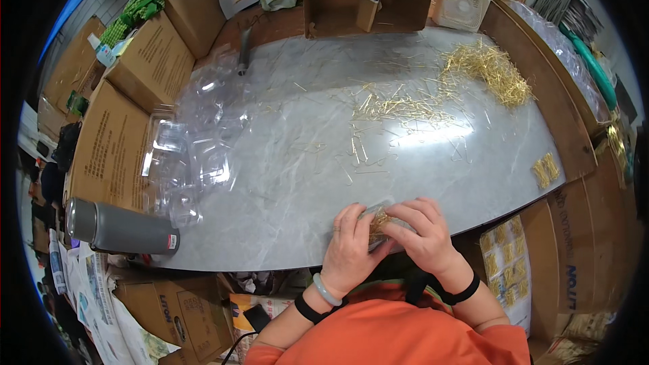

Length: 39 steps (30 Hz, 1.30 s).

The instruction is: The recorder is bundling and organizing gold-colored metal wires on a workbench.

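Close to the table's near edge, both my hands are closed around a small clear plastic box (387, 203) with a bunch of gold wire hooks (378, 223) inside. My left hand (349, 243) grips its left side. At the other side, the fingers and thumb of my right hand (427, 235) curl over the box and press near the hooks. My fingers hide much of the box. Beyond them, loose gold hooks (405, 109) lie scattered on the grey tabletop (284, 142), and a thick heap of hooks (493, 71) sits at the far right.
Clear plastic boxes (203, 142) cluster at the left, beside a grey bottle (128, 228) lying on its side. Two small hook bundles (545, 170) rest at the right edge. Below, a carton holds packed bundles (507, 263). Cardboard (108, 149) walls the left; an open carton (338, 10) stands behind.
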Motion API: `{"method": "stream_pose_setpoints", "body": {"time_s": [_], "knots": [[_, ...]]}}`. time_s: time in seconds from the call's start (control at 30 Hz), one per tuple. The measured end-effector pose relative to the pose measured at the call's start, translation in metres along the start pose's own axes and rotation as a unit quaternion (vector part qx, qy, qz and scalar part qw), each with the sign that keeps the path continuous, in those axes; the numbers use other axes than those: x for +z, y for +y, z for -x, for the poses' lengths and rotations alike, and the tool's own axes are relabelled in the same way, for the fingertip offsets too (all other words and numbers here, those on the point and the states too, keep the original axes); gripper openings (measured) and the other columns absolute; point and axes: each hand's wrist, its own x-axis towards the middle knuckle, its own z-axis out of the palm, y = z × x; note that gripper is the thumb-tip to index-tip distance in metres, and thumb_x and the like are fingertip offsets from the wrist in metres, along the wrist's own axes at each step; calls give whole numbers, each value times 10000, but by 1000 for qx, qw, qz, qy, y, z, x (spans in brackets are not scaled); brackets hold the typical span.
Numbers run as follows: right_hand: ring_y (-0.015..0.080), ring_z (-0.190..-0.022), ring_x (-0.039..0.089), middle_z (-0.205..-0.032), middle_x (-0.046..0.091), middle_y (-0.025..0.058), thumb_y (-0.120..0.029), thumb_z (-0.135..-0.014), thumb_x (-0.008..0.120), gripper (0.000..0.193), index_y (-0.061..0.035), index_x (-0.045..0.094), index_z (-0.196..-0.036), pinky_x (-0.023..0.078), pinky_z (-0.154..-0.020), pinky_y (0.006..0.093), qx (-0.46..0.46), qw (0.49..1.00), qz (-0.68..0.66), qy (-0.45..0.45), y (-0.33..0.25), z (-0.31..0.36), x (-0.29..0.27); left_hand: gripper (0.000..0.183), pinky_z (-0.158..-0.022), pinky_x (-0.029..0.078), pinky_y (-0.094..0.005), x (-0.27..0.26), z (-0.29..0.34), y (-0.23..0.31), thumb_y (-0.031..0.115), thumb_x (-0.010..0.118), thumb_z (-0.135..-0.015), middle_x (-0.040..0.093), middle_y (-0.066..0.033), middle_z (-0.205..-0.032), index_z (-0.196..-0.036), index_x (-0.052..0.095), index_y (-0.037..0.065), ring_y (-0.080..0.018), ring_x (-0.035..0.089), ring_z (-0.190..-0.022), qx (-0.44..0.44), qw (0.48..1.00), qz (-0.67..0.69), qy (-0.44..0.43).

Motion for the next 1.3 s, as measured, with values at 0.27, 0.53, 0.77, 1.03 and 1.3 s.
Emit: {"method": "stream_pose_setpoints", "body": {"time_s": [0.27,0.53,0.77,1.03,1.3], "knots": [[268,-924,608,-1051,675,66,-49,-746,698,426,-83,701,-1171,481,-865,413,101,994,-46,-21,-17,-4,-7,644,-1029,470,-480,0,1,-1,196,911,-713,511,-192,-1304,-1228,581,-2,-400,524,-1213,-11,1000,2,3],[265,-912,615,-1071,702,47,-16,-799,723,403,-73,682,-1196,474,-841,401,110,993,30,-14,-15,12,-3,684,-1036,462,-478,-2,0,0,186,903,-718,493,-187,-1317,-1284,571,-10,-396,502,-1233,-16,1000,0,-21],[298,-884,616,-940,663,68,-53,-843,749,301,-56,679,-1135,488,-784,413,303,943,-139,4,-12,24,-1,675,-1042,451,-478,-4,0,-3,256,882,-769,494,-182,-1312,-1299,566,-17,-389,499,-1232,-9,999,1,-37],[312,-778,614,-831,626,101,-22,-822,760,200,-49,689,-1007,490,-685,408,223,967,-104,-70,-2,6,-21,664,-1049,435,-476,-5,-1,-1,268,859,-801,478,-181,-1317,-1316,556,-21,-384,490,-1222,-4,998,-16,-61],[257,-812,620,-898,664,48,-39,-781,739,247,-85,693,-1019,477,-704,389,133,991,1,4,-6,13,4,673,-1045,438,-473,-5,-2,0,202,871,-767,475,-182,-1321,-1318,551,-14,-392,488,-1224,-13,998,-9,-67]]}}
